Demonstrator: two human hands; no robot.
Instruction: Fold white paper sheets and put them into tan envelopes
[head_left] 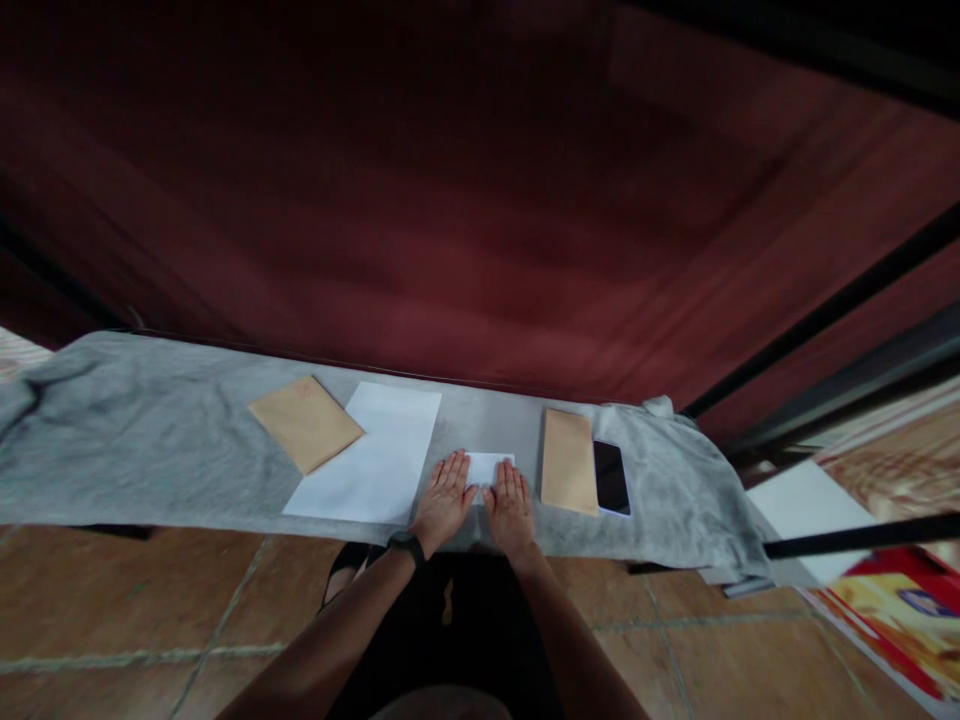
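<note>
A small folded piece of white paper (484, 468) lies on the grey cloth near the front edge. My left hand (444, 500) rests flat over its left side, fingers stretched out. On its right side lies my right hand (511, 505), also flat with the fingers extended. Both thumbs point inward over the paper, and the palms cover part of it. Just left of my left hand is a large white sheet (390, 450). A brown envelope (307, 425) overlaps that sheet's left edge. To the right of my right hand lies a brown envelope or envelope stack (570, 460).
A phone (612, 478) with a dark screen touches the right envelope. The narrow table has a wrinkled grey cloth (150, 440) over it. A dark red curtain-like surface (450, 250) rises behind. Black bars (825, 310) and a colourful box (900, 620) are at the right.
</note>
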